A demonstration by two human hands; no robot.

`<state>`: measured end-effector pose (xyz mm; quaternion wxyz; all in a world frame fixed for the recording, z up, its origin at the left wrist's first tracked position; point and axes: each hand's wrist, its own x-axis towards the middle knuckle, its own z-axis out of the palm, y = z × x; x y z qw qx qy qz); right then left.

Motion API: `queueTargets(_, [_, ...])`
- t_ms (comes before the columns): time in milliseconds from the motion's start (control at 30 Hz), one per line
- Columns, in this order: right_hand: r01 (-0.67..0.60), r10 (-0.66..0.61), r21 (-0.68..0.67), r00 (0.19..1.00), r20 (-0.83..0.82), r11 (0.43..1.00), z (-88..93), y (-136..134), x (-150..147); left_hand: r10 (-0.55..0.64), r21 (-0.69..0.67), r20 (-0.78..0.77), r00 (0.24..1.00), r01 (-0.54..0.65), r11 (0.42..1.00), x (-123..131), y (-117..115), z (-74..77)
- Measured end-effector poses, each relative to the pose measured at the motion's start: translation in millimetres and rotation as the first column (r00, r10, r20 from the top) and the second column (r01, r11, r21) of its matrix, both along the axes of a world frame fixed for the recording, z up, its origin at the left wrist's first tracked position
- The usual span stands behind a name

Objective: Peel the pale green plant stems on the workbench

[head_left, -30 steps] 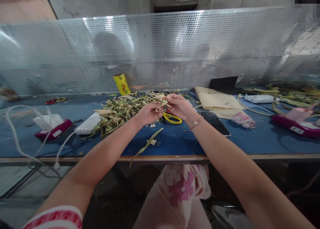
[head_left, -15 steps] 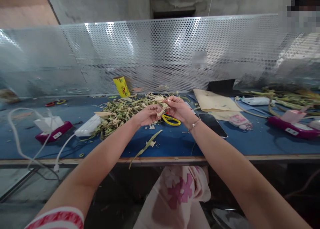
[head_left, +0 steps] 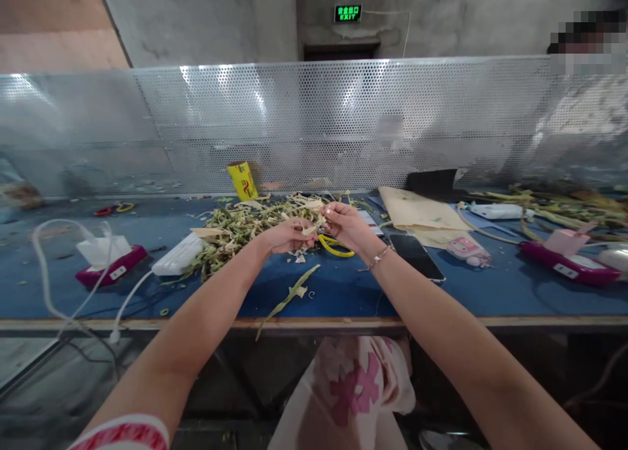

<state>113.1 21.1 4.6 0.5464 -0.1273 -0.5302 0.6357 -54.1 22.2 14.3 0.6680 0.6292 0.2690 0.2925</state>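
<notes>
My left hand (head_left: 287,235) and my right hand (head_left: 345,224) meet above the blue table (head_left: 343,286), fingers pinched together on a small pale piece of plant husk (head_left: 312,227). Just behind them lies a pile of green and tan plant stalks and peelings (head_left: 245,225). Yellow-handled scissors (head_left: 336,245) lie on the table under my right hand. One long green strip (head_left: 288,297) hangs over the table's front edge.
A black phone (head_left: 417,256) and brown paper (head_left: 419,210) lie right of my hands. Pink-based devices (head_left: 110,268) (head_left: 572,263), a white charger block (head_left: 177,254) with cables, a yellow box (head_left: 243,180), a perforated metal screen (head_left: 314,123) behind. More stalks (head_left: 564,205) far right.
The camera has tilted upward, so the table and hands sit lower in view. My hands stay together on the husk piece, fingers shifting slightly.
</notes>
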Motion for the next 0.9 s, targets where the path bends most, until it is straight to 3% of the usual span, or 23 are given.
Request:
queueTargets(267, [0.029,-0.031,0.035,0.998,0.061,0.999,-1.3,1.7,-3.1,0.098,0.040,0.199,0.975,-0.108,0.993,9.2,-2.1,-2.7])
queueTargets(500, [0.025,-0.028,0.033,0.996,0.090,0.999,0.0,2.4,-1.1,0.080,0.037,0.203,0.976,-0.089,0.995,14.7,-6.7,-2.6])
queueTargets(900, [-0.018,0.014,0.087,0.998,0.056,0.996,3.2,-6.6,-3.8,0.107,0.264,0.141,0.984,-0.142,0.954,11.6,-2.3,3.0])
